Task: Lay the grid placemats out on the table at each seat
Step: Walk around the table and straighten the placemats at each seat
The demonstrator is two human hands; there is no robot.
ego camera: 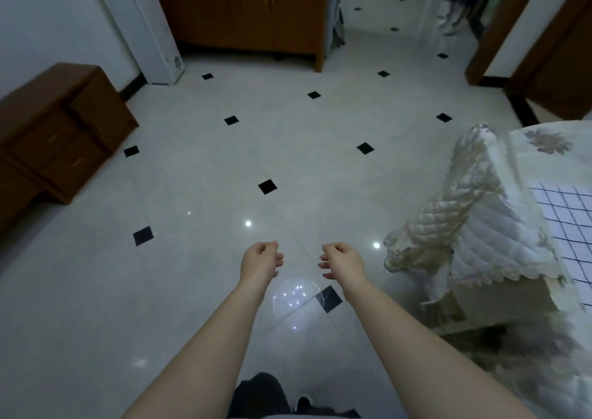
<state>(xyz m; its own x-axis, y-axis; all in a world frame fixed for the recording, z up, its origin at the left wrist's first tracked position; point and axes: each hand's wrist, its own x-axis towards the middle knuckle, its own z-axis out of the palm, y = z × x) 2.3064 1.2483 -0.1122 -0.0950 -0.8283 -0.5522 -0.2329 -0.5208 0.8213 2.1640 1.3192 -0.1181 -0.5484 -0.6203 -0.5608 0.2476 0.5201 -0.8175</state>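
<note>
Out in front of me, over the pale tiled floor, both forearms reach forward, bare to the elbow. Seen from my head, my left hand hangs with the fingers loosely curled inward and nothing in them. My right hand is the same, fingers slack and bent, holding nothing. The two hands are near each other but not touching, backs toward me, above the floor rather than above any furniture.

Off to my right stands the counter, draped in a cream quilted cloth whose scalloped hem hangs over the corner. One grid placemat (white with dark lines) lies flat on top of that cloth at the frame's right edge, cut off by it and well apart from both hands. Small black diamond tiles dot the floor. A brown chest of drawers stands against the wall on my left, and a tall brown wardrobe stands straight ahead.
</note>
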